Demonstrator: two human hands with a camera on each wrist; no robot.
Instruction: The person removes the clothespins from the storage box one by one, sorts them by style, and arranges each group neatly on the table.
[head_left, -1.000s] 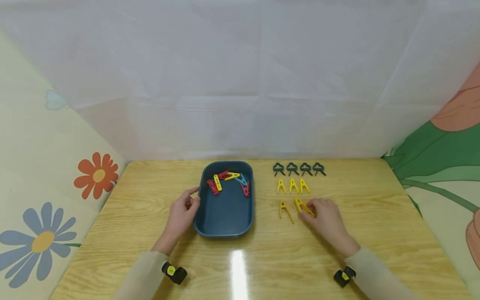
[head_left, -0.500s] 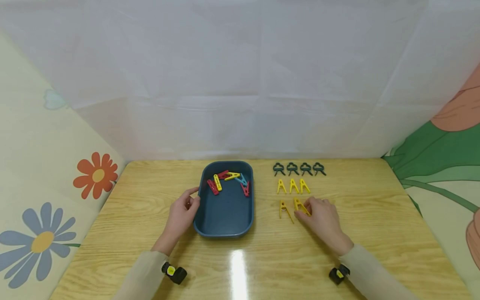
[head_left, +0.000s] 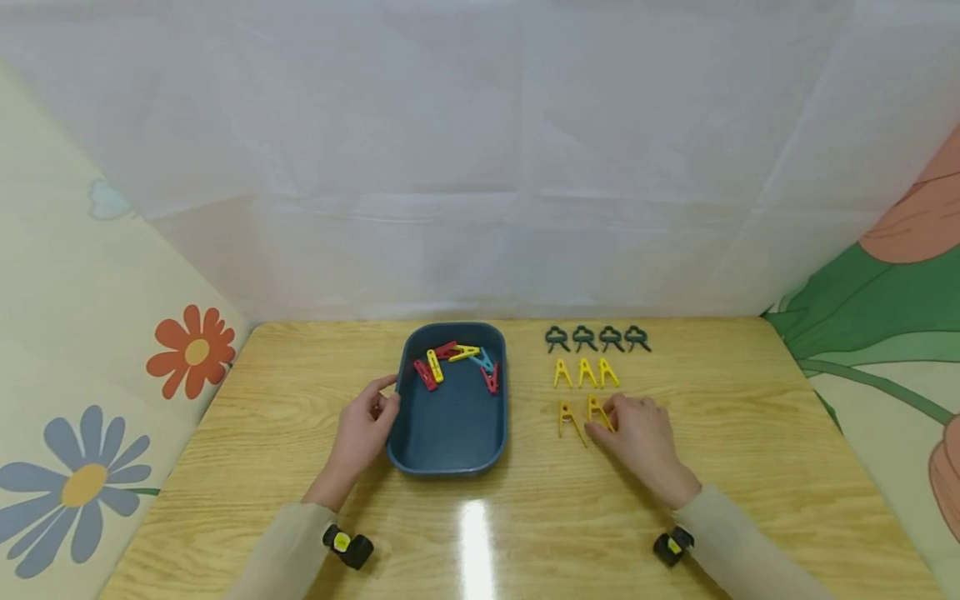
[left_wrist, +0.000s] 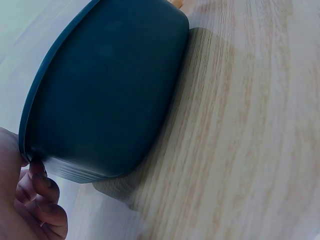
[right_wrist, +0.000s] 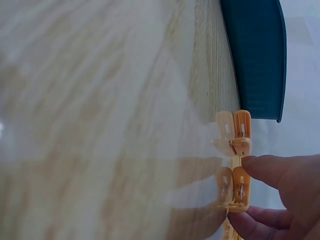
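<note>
Head view: the right grip [head_left: 641, 435] pinches 1 glossy, amber-yellow, A-shaped clip [head_left: 594, 403].

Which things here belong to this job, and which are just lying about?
Likely the job:
tray, gripped by left hand
orange clip, pinched by right hand
second orange clip
yellow clips, dark green clips in rows
colored clips in tray

Likely background:
white sheet
flowered panels
</note>
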